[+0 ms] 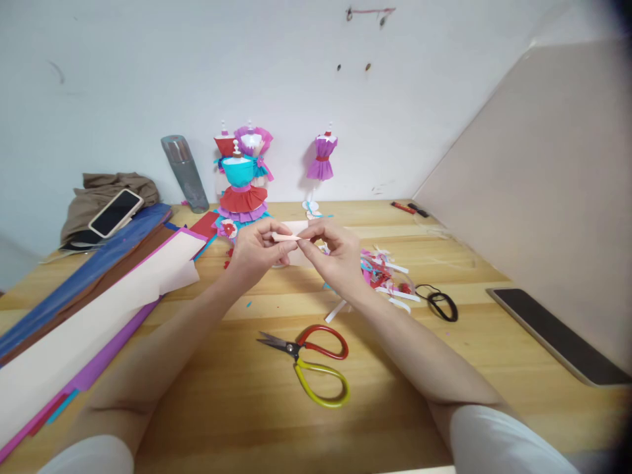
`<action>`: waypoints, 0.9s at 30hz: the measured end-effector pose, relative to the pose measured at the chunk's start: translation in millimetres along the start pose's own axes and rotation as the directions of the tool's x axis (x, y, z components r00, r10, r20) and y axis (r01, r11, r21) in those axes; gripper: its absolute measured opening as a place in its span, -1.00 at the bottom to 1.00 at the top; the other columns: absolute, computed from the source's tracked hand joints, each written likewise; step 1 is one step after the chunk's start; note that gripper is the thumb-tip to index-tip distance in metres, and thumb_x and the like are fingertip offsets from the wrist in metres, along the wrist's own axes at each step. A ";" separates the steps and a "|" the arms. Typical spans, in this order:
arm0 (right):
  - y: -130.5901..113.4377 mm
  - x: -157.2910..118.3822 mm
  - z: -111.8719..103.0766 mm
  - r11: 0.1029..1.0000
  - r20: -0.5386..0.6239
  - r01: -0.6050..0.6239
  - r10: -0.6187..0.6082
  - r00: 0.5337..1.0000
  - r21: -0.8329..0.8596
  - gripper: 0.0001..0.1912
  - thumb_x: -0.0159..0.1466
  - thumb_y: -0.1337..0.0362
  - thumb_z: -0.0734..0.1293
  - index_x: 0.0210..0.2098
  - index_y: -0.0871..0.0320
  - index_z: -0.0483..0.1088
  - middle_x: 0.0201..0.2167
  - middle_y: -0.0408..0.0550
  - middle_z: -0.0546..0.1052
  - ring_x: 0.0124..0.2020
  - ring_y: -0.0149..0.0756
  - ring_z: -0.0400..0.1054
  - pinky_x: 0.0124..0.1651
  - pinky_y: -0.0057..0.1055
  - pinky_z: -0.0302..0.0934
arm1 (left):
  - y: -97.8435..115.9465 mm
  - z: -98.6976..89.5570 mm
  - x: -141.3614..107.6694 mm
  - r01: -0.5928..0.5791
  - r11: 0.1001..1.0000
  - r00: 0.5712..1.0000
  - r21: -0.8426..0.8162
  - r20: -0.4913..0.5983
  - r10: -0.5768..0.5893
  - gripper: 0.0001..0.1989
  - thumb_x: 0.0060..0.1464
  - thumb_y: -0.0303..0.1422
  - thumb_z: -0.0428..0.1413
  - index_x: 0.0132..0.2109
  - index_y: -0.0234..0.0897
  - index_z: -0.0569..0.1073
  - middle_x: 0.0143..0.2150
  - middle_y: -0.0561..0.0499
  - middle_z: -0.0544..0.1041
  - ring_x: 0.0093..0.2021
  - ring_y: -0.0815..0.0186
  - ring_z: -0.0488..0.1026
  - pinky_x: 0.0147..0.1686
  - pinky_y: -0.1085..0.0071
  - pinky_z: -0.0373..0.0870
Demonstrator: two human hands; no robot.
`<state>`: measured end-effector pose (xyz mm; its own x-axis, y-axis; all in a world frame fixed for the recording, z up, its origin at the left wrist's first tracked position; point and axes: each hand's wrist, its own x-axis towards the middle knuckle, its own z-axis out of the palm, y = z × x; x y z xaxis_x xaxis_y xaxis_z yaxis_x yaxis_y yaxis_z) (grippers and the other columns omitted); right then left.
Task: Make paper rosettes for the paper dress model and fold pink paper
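Both hands meet over the middle of the table, pinching a pale pink paper strip (pixel 286 237) that looks folded. My left hand (pixel 259 253) is closed on its left part, and my right hand (pixel 336 253) has thumb and forefinger closed on its right end. A wider pale sheet (pixel 297 255) hangs between and behind the fingers; whether it joins the strip I cannot tell. Nearer to me lie scissors (pixel 291 349) with one red and one yellow handle, blades partly apart, touched by neither hand.
Paper sheets (pixel 123 283) and a phone (pixel 116 213) lie left. Dressed mini mannequins (pixel 239 178), another in purple (pixel 322 158) and a bottle (pixel 185 174) stand by the wall. Paper scraps (pixel 380 270), a black band (pixel 443 307) and a dark tablet-like object (pixel 557 336) lie right.
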<state>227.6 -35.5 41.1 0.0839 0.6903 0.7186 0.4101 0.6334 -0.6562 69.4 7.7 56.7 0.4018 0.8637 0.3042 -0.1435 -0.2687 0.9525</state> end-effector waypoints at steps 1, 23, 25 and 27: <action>0.5 -0.3 0.3 1.000 -0.009 0.002 -0.002 1.000 0.001 -0.92 0.23 0.33 0.36 -0.41 0.09 0.47 -0.41 -0.14 0.53 -0.37 -0.36 0.38 -0.25 -0.35 0.28 | -1.0 1.1 -0.6 -0.007 1.000 1.000 -0.005 -0.011 0.007 -0.69 -0.20 -0.26 0.38 -0.35 -0.29 0.45 -0.60 0.12 0.50 -0.61 0.38 0.48 -0.57 0.50 0.44; 0.7 1.8 0.2 0.982 0.045 -0.122 0.117 0.992 0.143 -0.90 0.16 0.26 0.41 -0.31 0.09 0.46 -0.37 -0.13 0.53 -0.37 -0.35 0.35 -0.24 -0.35 0.28 | 4.4 8.9 -11.6 -0.107 0.988 0.985 0.114 -0.122 0.121 -0.83 -0.05 -0.28 0.32 -0.40 -0.29 0.55 -0.58 0.08 0.54 -0.58 0.39 0.50 -0.53 0.50 0.45; 2.0 2.6 -0.5 0.971 0.084 -0.148 0.134 0.987 0.188 -0.80 0.15 0.23 0.43 -0.21 0.09 0.48 -0.30 -0.11 0.54 -0.35 -0.36 0.36 -0.25 -0.36 0.28 | 8.1 6.0 -9.4 -0.076 0.993 0.992 0.092 -0.094 0.085 -0.82 -0.09 -0.28 0.33 -0.43 -0.30 0.55 -0.60 0.07 0.53 -0.60 0.38 0.49 -0.57 0.50 0.44; 1.9 3.1 -0.8 0.964 0.111 -0.150 0.128 0.986 0.219 -0.75 0.15 0.22 0.44 -0.17 0.08 0.48 -0.24 -0.08 0.56 -0.34 -0.35 0.37 -0.26 -0.36 0.28 | 11.4 3.2 -7.6 -0.043 0.996 0.997 0.081 -0.058 0.048 -0.82 -0.10 -0.28 0.33 -0.43 -0.31 0.55 -0.63 0.06 0.52 -0.63 0.37 0.48 -0.59 0.50 0.42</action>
<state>229.4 -32.5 42.2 0.0347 0.8000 0.5990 0.1842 0.5839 -0.7906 67.7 -3.2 65.3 0.3417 0.8729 0.3482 -0.0870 -0.3395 0.9366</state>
